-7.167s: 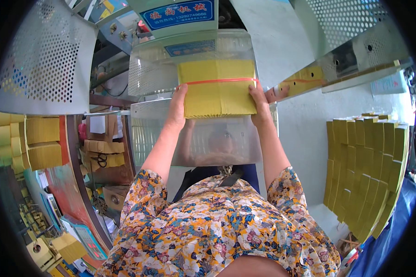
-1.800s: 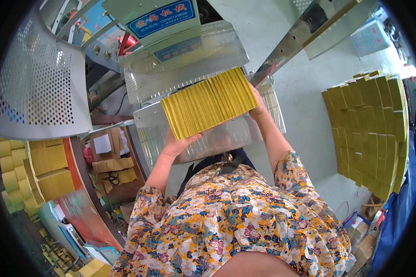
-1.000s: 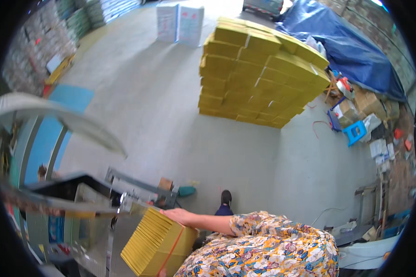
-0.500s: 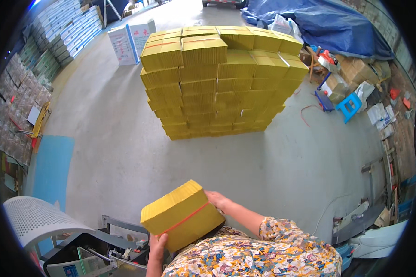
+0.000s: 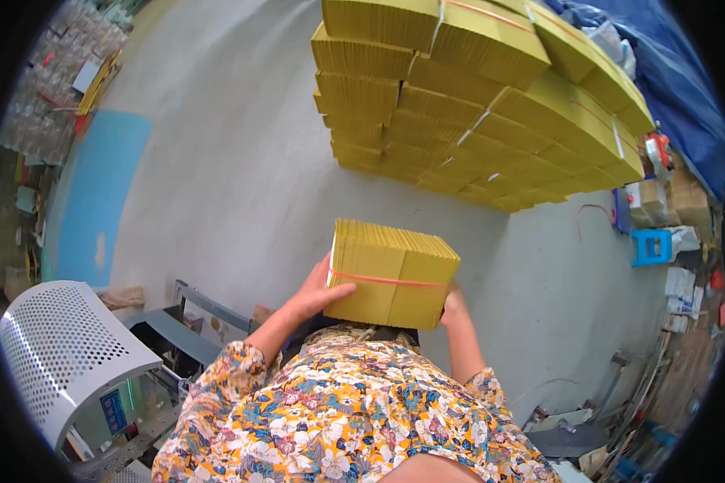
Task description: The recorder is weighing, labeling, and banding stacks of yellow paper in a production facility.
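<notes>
Between my two hands, in front of my waist, is a bundle of yellow folded cardboard (image 5: 391, 302) with a red band around it. My left hand (image 5: 318, 291) grips its left end, thumb lying on the face just below the band. At the right end my right hand (image 5: 453, 306) holds on, its fingers mostly hidden behind the bundle. Ahead and to the right rises a big stack of like yellow bundles (image 5: 451, 113), laid in several layers. A gap of grey floor separates the held bundle from the stack.
A machine with a perforated white cover (image 5: 64, 346) stands close on my left. Blue paint (image 5: 109, 201) marks the floor beyond it. To the right are a blue stool (image 5: 651, 247), a blue tarp (image 5: 689, 88) and clutter along the wall. Wrapped goods (image 5: 64, 72) line the far left.
My view has turned and come nearer the stack, which now appears larger and farther right. The bundle in my hands has swung from tilted to nearly level; both hands still hold it.
</notes>
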### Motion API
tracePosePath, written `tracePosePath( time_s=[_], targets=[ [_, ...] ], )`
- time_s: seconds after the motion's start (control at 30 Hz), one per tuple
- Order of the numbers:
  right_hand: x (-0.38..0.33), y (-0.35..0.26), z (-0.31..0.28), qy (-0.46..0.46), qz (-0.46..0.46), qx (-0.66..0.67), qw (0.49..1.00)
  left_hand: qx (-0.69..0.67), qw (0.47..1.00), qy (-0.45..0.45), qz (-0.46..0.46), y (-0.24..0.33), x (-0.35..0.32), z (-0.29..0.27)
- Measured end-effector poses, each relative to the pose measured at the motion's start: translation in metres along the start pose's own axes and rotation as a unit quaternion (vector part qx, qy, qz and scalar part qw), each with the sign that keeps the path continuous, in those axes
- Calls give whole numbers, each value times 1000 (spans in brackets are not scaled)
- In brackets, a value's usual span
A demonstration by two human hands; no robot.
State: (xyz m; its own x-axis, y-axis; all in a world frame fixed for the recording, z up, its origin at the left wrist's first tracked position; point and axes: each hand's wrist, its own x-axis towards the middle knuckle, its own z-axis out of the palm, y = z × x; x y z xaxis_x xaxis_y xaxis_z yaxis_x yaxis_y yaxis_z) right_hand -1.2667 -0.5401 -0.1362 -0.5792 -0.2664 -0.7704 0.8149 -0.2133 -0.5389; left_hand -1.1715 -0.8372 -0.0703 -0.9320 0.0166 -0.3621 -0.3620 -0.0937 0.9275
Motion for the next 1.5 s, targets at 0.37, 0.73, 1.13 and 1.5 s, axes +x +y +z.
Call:
tracePosePath(
  time_s=[0.37, 0.73, 1.13, 1.5],
  targets=[
    [197, -54, 55, 12, 75, -41, 996, -109, 980, 71, -152, -45, 161, -70],
    [398, -26, 70, -28, 179, -211, 961, -188, 961, 121, -161, -182, 274, -151],
    [591, 110, 55, 91, 192, -50, 976, -69, 943, 158, -286, -389, 401, -229],
    [727, 102, 57, 146, 161, -266, 939, -3, 928, 319, -192, -476, 524, -235]
  ],
)
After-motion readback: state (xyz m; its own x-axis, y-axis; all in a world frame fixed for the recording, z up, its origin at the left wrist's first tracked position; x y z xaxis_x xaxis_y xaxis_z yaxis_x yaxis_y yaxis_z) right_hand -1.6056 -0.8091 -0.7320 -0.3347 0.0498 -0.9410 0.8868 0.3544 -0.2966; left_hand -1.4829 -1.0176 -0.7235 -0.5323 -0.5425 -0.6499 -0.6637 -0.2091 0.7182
